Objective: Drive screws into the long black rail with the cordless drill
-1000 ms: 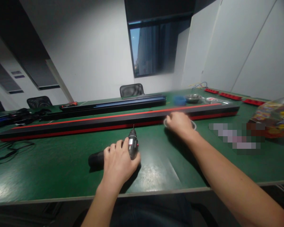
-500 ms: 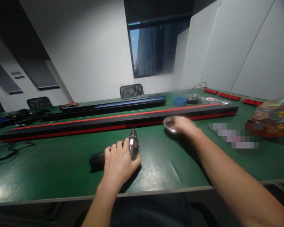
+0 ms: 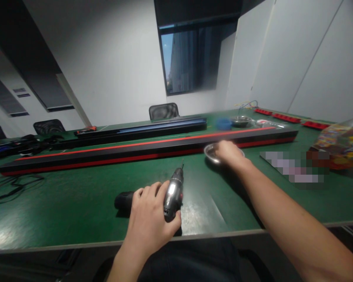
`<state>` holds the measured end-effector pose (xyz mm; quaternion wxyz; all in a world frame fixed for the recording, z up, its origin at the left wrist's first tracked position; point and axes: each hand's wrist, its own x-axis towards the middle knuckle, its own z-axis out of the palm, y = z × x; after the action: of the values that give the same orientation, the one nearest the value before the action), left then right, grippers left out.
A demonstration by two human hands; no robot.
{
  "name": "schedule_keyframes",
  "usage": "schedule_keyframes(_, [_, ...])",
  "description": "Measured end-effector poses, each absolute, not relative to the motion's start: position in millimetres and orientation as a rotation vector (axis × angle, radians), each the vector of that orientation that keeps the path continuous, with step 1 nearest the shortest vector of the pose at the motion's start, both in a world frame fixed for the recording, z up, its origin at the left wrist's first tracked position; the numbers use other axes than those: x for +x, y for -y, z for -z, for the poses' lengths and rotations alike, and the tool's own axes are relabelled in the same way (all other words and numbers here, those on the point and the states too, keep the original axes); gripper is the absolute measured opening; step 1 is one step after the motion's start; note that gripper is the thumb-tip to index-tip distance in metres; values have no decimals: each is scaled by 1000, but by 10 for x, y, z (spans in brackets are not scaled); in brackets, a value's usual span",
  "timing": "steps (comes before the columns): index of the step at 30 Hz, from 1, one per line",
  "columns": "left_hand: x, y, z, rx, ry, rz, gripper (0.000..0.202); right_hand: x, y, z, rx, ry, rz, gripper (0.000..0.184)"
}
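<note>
My left hand is wrapped round a small cordless screwdriver on the green table. The tool's bit points away and to the right, toward a long black bar with red stripes. My right hand reaches into a small shallow metal dish just in front of that bar. Its fingertips are hidden inside the dish, curled together. What they hold, if anything, is not visible.
A second dark bar with a blue strip lies behind the first. At the back right stand a blue cup, another metal bowl and red pieces. A clear bag of coloured items sits at right. Cables lie at left.
My left hand has pulled the screwdriver nearer to me and swung its bit to the right. My right hand stays at the metal dish, shifting slightly over it.
</note>
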<state>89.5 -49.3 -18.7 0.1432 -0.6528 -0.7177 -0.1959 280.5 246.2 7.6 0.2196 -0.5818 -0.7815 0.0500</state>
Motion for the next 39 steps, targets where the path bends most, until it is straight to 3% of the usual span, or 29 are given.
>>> schedule_keyframes(5, [889,498,234,-1874,2057,584,59,2541,-2258,-157,-1127,2174,-223,28])
schedule_keyframes(10, [875,502,245,-1877,2042,588,58,2206,-2054,47,-798,2221,-361,19])
schedule_keyframes(17, [871,502,256,-1877,2036,601,58,2038,-2036,275,-873,2164,-384,21])
schedule_keyframes(39, [873,509,268,-1880,2042,604,58,1986,-1984,276,-893,2227,-688,24])
